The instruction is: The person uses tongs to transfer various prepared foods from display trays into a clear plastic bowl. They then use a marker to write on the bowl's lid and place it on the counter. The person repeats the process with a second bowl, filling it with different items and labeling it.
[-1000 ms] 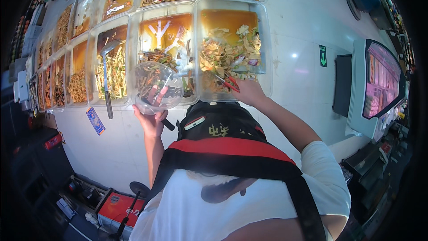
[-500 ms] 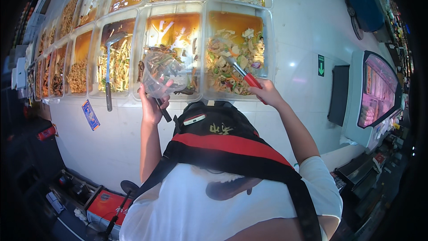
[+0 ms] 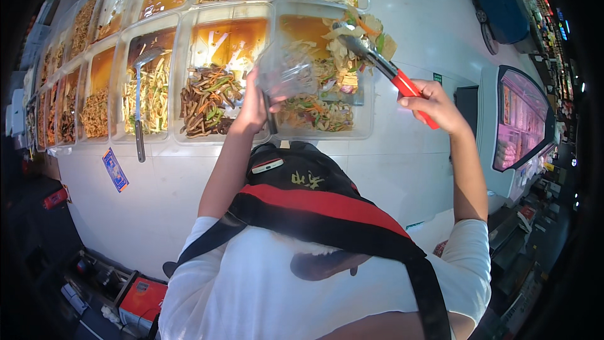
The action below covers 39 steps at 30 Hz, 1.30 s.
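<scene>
My left hand (image 3: pixel 253 106) is closed on a clear plastic container (image 3: pixel 288 70), tilted above the near trays. A dark handle (image 3: pixel 272 119) sticks out below that hand; what it belongs to is hidden. My right hand (image 3: pixel 433 106), closed, grips the red handle of metal tongs (image 3: pixel 384 64). Between the tongs' tips a clump of sliced mixed vegetables (image 3: pixel 376 33) is held up over the far right corner of the near right tray (image 3: pixel 368 127). That tray holds sliced vegetables (image 3: pixel 318 113) in brown liquid. Left of it stands a tray of brown and green strips (image 3: pixel 207 97).
More trays of food in brown liquid stretch to the left and far side. A slotted spatula (image 3: pixel 138 97) rests across a tray of pale strips (image 3: pixel 157 91). A pink-lit display case (image 3: pixel 528 119) stands at right. A fan-like blue bin (image 3: pixel 503 6) is at the far right.
My right hand has lifted the tongs up and right out of the near right tray with vegetables in them. My left hand has shifted right with the clear container.
</scene>
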### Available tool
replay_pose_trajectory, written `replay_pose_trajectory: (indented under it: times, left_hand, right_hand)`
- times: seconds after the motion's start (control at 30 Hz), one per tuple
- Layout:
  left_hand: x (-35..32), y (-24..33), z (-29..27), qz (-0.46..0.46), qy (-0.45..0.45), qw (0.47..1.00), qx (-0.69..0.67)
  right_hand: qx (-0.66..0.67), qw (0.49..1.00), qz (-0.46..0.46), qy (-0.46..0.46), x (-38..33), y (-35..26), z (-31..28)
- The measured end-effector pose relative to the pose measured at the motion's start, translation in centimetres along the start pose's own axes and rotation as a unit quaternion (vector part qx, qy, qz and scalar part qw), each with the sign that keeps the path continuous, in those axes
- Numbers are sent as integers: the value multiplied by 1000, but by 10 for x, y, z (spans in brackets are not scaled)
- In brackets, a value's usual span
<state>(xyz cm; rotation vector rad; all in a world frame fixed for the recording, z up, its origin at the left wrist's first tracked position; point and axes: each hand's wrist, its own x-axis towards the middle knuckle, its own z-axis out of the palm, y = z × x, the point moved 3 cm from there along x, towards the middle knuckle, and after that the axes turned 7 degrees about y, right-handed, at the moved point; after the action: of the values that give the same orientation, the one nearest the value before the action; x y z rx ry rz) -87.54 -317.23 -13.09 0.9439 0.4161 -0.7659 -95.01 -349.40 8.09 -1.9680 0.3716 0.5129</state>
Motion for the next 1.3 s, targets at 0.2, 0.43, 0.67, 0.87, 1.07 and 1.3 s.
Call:
replay_pose_trajectory:
  times: [0.2, 0.43, 0.67, 0.87, 1.07, 1.3]
  left_hand:
    - [20, -2, 73, -35, -129, 983, -122]
    - [23, -28, 78, -69, -186, 960, -198]
    - [7, -44, 49, -33, -44, 971, -234]
    - [15, -44, 14, -111, -427, 800, -407]
    - [-20, -7, 7, 50, -55, 963, -261]
    - [-52, -9, -88, 102, -24, 946, -306]
  right_hand:
    - [-98, 991, -16, -92, 12, -29, -8]
    - [-564, 818, -107, -18, 14, -83, 40]
    - [-643, 742, -189, 6, -25, -128, 49]
    - [-600, 752, -273, 11, -23, -124, 49]
    - [-391, 886, -237, 83, -21, -107, 14]
    - [-226, 944, 31, 239, 9, 112, 34]
